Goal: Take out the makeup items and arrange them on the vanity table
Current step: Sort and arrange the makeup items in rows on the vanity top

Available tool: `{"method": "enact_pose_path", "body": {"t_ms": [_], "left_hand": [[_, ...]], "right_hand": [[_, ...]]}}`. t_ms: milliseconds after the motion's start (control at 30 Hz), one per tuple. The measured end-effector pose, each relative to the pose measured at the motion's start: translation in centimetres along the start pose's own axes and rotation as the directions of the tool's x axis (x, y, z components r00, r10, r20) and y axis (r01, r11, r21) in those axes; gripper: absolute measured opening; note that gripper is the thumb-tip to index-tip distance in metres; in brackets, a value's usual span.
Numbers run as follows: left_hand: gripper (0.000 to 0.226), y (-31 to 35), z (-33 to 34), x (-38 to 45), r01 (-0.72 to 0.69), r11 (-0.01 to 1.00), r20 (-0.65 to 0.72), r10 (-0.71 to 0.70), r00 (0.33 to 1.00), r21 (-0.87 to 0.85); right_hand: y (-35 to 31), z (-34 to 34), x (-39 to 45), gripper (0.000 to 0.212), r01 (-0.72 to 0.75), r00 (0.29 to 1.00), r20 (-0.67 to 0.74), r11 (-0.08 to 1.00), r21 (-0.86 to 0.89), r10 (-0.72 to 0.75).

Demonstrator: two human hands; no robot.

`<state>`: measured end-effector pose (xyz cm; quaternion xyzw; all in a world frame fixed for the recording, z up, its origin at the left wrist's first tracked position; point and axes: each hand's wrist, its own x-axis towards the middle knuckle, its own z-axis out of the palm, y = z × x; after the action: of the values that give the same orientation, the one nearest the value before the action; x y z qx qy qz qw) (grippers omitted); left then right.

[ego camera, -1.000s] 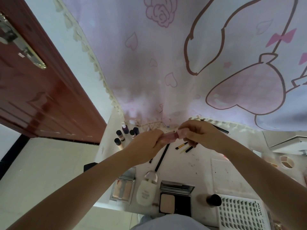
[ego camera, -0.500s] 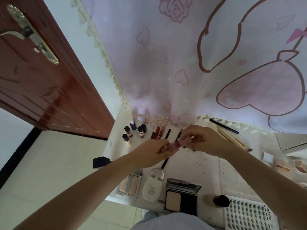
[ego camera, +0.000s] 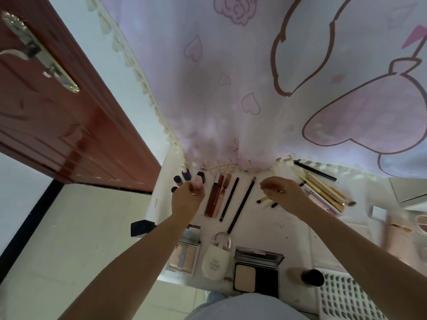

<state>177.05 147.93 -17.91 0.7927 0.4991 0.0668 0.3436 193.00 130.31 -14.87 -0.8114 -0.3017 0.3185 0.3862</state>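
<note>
My left hand (ego camera: pixel 187 199) pinches a small pale pink tube (ego camera: pixel 197 182) at the back left of the white vanity table (ego camera: pixel 272 229), right beside a cluster of small dark-capped bottles (ego camera: pixel 182 177). My right hand (ego camera: pixel 285 195) hovers with loosely curled fingers above two short brushes (ego camera: pixel 263 199) and holds nothing that I can see. Between the hands lie lip glosses (ego camera: pixel 215 197) and two long dark pencils (ego camera: pixel 241 205), laid out in parallel.
Long brushes and pencils (ego camera: pixel 323 190) lie at the back right. Along the front edge sit a palette (ego camera: pixel 183 258), a white bottle (ego camera: pixel 216 262), an open powder compact (ego camera: pixel 254 271), a black-capped bottle (ego camera: pixel 310 277) and a lash tray (ego camera: pixel 346 296). A pink curtain (ego camera: pixel 254 88) hangs behind; a door (ego camera: pixel 57 116) stands left.
Both hands held the pink tube together over the table's middle. They have since parted: the left carried the tube left toward the small bottles, and the right let go and drew right.
</note>
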Motion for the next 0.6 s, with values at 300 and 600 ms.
{"method": "enact_pose_path", "body": {"t_ms": [300,600], "left_hand": [[0.028,0.0,2.6,1.1,0.299,0.950,0.005,-0.301,0.954,0.092],[0.033,-0.1,3.7,1.2,0.367,0.929,-0.047,-0.368,0.928,-0.038]], "right_hand": [[5.9,0.1,0.1,0.038,0.004,0.989,0.118,0.798,-0.603,0.084],[9.1,-2.9,-1.1,0.029,-0.295,0.954,-0.266,0.568,-0.768,0.136]]}}
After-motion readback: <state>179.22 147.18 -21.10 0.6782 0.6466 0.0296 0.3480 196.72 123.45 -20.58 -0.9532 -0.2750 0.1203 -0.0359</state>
